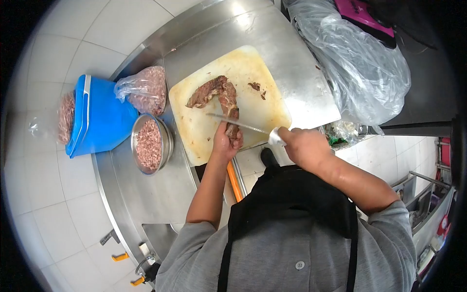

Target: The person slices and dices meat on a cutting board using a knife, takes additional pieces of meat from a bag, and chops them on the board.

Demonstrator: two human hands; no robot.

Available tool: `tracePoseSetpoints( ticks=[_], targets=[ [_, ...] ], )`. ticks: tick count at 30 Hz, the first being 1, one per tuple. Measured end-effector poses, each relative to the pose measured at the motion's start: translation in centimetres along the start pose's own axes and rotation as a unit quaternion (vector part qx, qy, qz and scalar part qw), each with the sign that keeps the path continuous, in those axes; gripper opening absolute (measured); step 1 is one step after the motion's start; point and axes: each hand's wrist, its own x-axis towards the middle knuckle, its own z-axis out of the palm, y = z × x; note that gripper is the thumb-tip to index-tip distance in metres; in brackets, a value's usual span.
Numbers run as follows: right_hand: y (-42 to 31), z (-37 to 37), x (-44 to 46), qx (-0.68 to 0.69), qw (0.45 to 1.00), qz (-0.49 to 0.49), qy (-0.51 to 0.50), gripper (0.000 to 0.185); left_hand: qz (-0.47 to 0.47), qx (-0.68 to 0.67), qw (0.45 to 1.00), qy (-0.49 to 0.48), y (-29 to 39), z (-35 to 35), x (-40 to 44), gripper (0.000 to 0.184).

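A long piece of dark red meat (227, 96) lies bent on the white cutting board (194, 141), its near end at the board's front edge. My left hand (226, 143) is closed around that near end. In my right hand (305, 147) is a knife (243, 124) with a white handle, gripped in a fist. Its thin blade points left and crosses over the meat just beyond my left fingers. Whether the edge touches the meat I cannot tell. Small dark meat scraps (255, 86) are on the board's right side.
Left of the board stand a metal bowl of ground meat (149, 146), a bag of ground meat (148, 90) and a blue cooler (104, 117). A large clear plastic bag (355, 68) is at the right. A sink (160, 236) is at lower left.
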Motion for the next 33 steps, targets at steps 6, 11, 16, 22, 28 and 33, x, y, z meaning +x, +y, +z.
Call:
tracePoseSetpoints(
  ticks=[6,11,16,22,28,33],
  targets=[
    [-0.6,-0.8,-0.5,0.017,0.999,-0.019,0.025,0.024,-0.091,-0.340,0.878,-0.324,-0.7,-1.3,-1.1,0.072],
    [0.6,-0.4,0.5,0.033,0.999,0.013,0.041,0.022,0.012,0.010,0.984,0.175,1.2,-2.6,-4.2,0.083],
    [0.0,-0.1,0.8,0.042,0.998,0.038,-0.021,0.021,0.342,0.477,0.769,0.251,0.6,-6.4,-3.5,0.059],
    [-2.5,-1.0,1.8,0.008,0.995,0.018,-0.098,0.019,0.251,0.686,0.656,0.190,3.8,-2.8,-5.2,0.037],
    [-5.0,-2.6,2.6,0.037,0.990,-0.006,-0.138,0.023,0.175,0.749,0.614,0.177,4.5,-1.3,-5.2,0.031],
    [-5.5,-2.0,4.0,0.054,0.987,-0.010,-0.149,0.021,0.208,0.747,0.614,0.149,4.0,-1.8,-5.3,0.029]
  ],
)
